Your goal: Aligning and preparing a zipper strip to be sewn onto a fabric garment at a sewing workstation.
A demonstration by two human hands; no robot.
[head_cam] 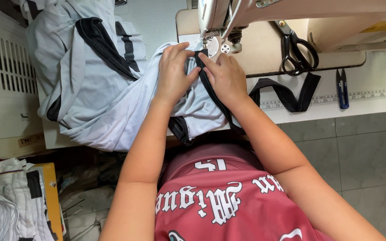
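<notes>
Head view: a pale grey garment (pixel 112 98) of thin, limp knit fabric is shown bunched on the sewing table (pixel 371 96), its bulk heaped to the left and far side, with one edge drawn to the presser foot (pixel 212 46) of a cream industrial sewing machine (pixel 291 18). A narrow black trim strip (pixel 287 93), flat, soft and ribbon-like, is laid along that edge and trails to the right in a loose loop. The left hand (pixel 173 73) is pressed flat on the grey cloth, fingers curled over a fold just left of the foot; the right hand (pixel 226 78) is laid on the black strip, fingertips pinching it against the cloth just near of the needle. Both hands are thus closed lightly on the work, not clenched. The material is judged light, pliable and somewhat slippery, liable to shift between layers; it is best held close to the seam line, with flat fingers. Black-handled steel shears (pixel 296 49) lie on the machine bed, and small blue thread snips (pixel 342 87) rest to the far right beside a printed ruler strip (pixel 358 96).
</notes>
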